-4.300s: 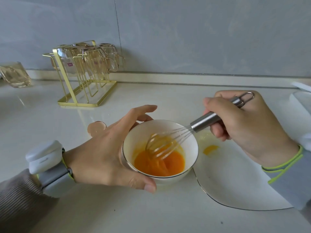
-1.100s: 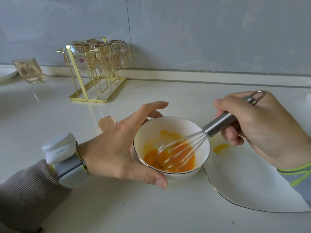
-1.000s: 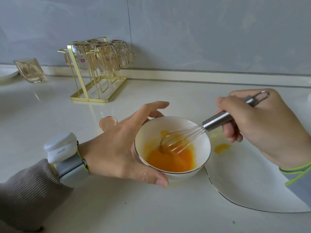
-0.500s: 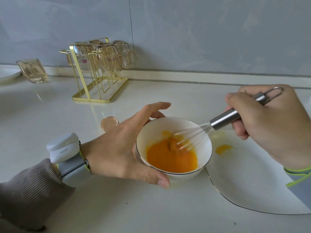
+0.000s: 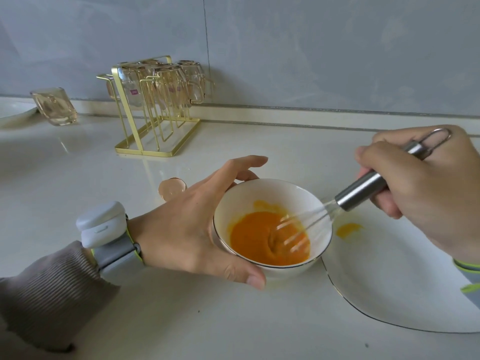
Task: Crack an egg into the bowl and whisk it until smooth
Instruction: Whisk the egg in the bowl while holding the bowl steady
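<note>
1. Orange egg mixture (image 5: 262,237) is pooled in the bottom of the white bowl (image 5: 249,196), with a paler smear up the far wall. The bowl stands about midway along the counter (image 5: 181,320), nearer its front edge than its back edge.
2. Left hand (image 5: 192,229): thumb and fingers are curved round the bowl's left side, with the thumb at the near rim and the index finger reaching past the far rim. It steadies the bowl.
3. Right hand (image 5: 426,193): the fingers are wrapped round the steel handle of the whisk (image 5: 361,190). The wires slant down over the right rim into the right part of the mixture and are blurred.
4. Surroundings: a plate (image 5: 402,281) lies just right of the bowl; rim contact cannot be told. A yellow spill (image 5: 348,228) sits on the plate's left part. An eggshell (image 5: 172,189) lies behind the left hand.
5. Step in hand, as judged: whisking, with the cracking done. The colour looks largely even, but smoothness is not confirmed.
6. Next move calls for further strokes with the wires kept below the rim and the left-hand hold maintained. The spill suggests a splash risk.
7. Change: 0.5 s ago the wires were lifted clear near the right wall, with a lump showing in the mixture. They are now down in the mixture. 4.3 s ago the egg lay in darker separate lobes and is more uniform now. The left-hand hold is unchanged.
</note>
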A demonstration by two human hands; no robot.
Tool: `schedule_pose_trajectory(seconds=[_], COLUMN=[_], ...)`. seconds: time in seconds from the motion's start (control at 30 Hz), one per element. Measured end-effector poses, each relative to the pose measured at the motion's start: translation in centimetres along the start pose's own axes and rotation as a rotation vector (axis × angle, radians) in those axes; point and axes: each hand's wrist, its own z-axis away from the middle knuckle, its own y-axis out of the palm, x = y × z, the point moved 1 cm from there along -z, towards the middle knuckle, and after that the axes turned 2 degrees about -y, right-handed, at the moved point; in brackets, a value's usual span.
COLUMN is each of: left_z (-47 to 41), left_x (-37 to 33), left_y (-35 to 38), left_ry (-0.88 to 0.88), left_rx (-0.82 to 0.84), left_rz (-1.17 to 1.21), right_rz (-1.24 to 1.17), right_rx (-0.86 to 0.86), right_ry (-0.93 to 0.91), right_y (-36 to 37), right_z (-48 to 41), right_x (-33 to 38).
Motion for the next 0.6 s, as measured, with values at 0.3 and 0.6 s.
schedule_pose_trajectory(seconds=[0.3,0.6], left_z=[0.0,0.03], left_x=[0.06,-0.07], left_y=[-0.02,0.02], left_ry=[0.0,-0.001], left_rx=[0.002,0.005], left_rz=[-0.004,-0.007], right_rz=[-0.037,-0.033], right_rx=[0.006,0.053], right_ry=[0.017,0.071], right_y=[0.17,0.36], right_z=[-0.06,-0.18], right_x=[-0.23,-0.69])
